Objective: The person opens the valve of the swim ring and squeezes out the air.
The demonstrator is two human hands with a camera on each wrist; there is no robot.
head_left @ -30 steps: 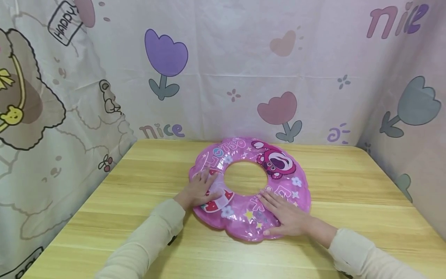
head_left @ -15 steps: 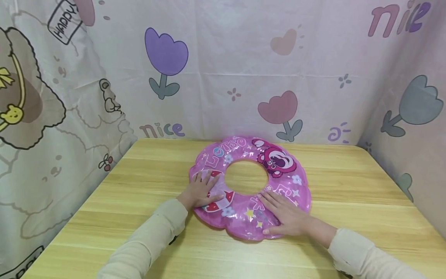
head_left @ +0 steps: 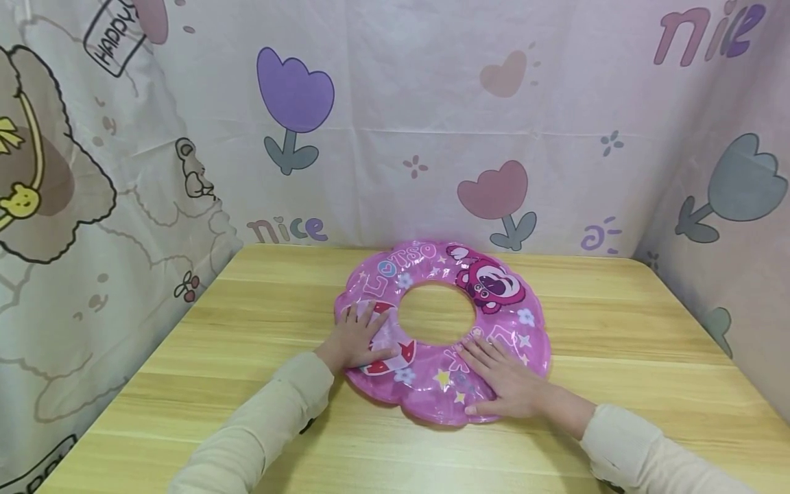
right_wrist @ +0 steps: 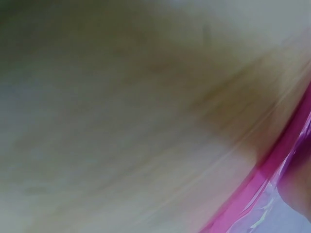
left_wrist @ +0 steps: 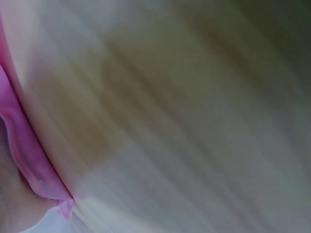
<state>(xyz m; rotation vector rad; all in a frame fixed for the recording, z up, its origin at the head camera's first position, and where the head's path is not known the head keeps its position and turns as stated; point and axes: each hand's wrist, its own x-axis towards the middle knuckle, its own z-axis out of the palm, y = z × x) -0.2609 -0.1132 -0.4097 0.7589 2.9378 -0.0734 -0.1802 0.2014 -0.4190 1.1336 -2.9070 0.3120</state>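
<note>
A pink inflatable swim ring (head_left: 426, 398) with a cartoon bear, stars, flowers and the word LOTSO lies flat on the wooden table. My left hand (head_left: 358, 339) rests on its left side, fingers spread over the strawberry print. On the near right part of the ring lies my right hand (head_left: 506, 381), its fingers straight and pointing to the centre hole. In the left wrist view the ring's pink edge (left_wrist: 29, 150) shows at the left beside part of the hand. The right wrist view has the ring's edge (right_wrist: 243, 194) at lower right.
The wooden table (head_left: 617, 329) reaches back to a printed cloth backdrop (head_left: 395, 82) with tulips and lettering. Similar cloth hangs at the left (head_left: 142, 226) and right sides.
Over the last second the left hand has shifted very slightly to the right on the ring. The right hand and the ring look almost unchanged.
</note>
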